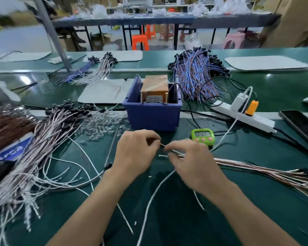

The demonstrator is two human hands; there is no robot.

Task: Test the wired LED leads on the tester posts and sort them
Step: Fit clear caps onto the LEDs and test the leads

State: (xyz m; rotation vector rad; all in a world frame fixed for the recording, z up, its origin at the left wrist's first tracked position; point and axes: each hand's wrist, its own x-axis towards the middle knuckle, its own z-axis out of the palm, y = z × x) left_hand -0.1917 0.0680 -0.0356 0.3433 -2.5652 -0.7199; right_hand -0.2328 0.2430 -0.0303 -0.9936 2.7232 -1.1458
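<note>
My left hand [135, 153] and my right hand [188, 160] meet over the green mat, just in front of the blue bin [152, 115]. Both pinch the bare ends of a pink-white wired LED lead [172, 151] between fingertips. That lead belongs to a bundle [267, 172] trailing off to the right, its black LED caps at the far right edge. The tester, an orange-brown box [155, 87] with two brass posts [166, 98], sits inside the bin. A big heap of pink-white leads [36, 157] lies at the left.
A green timer [202, 136] stands right of my hands. Clear loose LEDs [103, 124] lie left of the bin. A white power strip [245, 116] with plugs and a phone [300, 126] are at the right. Blue-brown leads [197, 75] pile up behind the bin. Loose white wires cross the near mat.
</note>
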